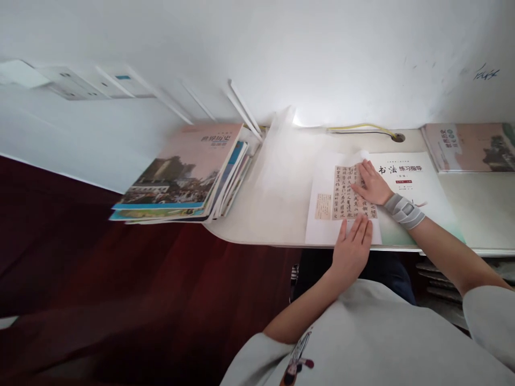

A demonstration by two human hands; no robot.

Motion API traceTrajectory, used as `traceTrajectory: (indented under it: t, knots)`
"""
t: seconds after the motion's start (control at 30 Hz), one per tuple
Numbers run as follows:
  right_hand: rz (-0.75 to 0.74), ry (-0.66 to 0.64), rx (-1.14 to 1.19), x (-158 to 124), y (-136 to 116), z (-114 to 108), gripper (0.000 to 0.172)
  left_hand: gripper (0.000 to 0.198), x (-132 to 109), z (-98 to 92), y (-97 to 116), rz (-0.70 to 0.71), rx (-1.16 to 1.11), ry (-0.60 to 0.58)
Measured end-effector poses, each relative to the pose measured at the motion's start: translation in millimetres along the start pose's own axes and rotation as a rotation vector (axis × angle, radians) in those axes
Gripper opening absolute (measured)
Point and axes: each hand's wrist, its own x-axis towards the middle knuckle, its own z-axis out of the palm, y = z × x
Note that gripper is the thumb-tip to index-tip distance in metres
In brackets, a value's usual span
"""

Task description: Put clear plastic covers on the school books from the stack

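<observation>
A calligraphy workbook (432,182) lies on the white desk, its cover printed with large dark characters and shading to green at the bottom. Over its left part is a white sheet or flap (317,230) bearing a brown panel of brush writing; how it joins the book is hidden. My right hand (374,185), with a grey band on the wrist, rests flat on the sheet's right side, fingers spread. Below it, my left hand (353,246) reaches over the desk's front edge and presses its stretched fingers on the sheet's lower edge. Neither hand grips anything.
On the desk's left end stands a stack of books (173,171), a pink history book on top, jutting past the edge. Beside it lies a clear plastic sheet (276,153). A yellow cable (362,126) runs to a hole. More history books (475,147) lie at right.
</observation>
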Motion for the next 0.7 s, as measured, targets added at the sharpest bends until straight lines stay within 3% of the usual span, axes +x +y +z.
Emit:
traceTrajectory:
  t: [0.17,0.57,0.63,0.7]
  knots:
    - [-0.034,-0.072,-0.106,-2,-7,-1,0.092,0.044,-3,5.1,-1,0.017,-0.035,-0.009]
    - [-0.040,-0.066,-0.126,-3,-9,-2,0.095,0.043,-4,5.4,-11,-0.012,-0.067,-0.125]
    - [-0.053,-0.075,-0.148,-4,-10,-1,0.094,0.043,-6,-1.4,-20,0.011,-0.097,-0.130]
    - [-0.065,-0.068,-0.141,-5,-9,0,0.092,0.047,-10,-12.6,-40,-0.055,-0.130,-0.123]
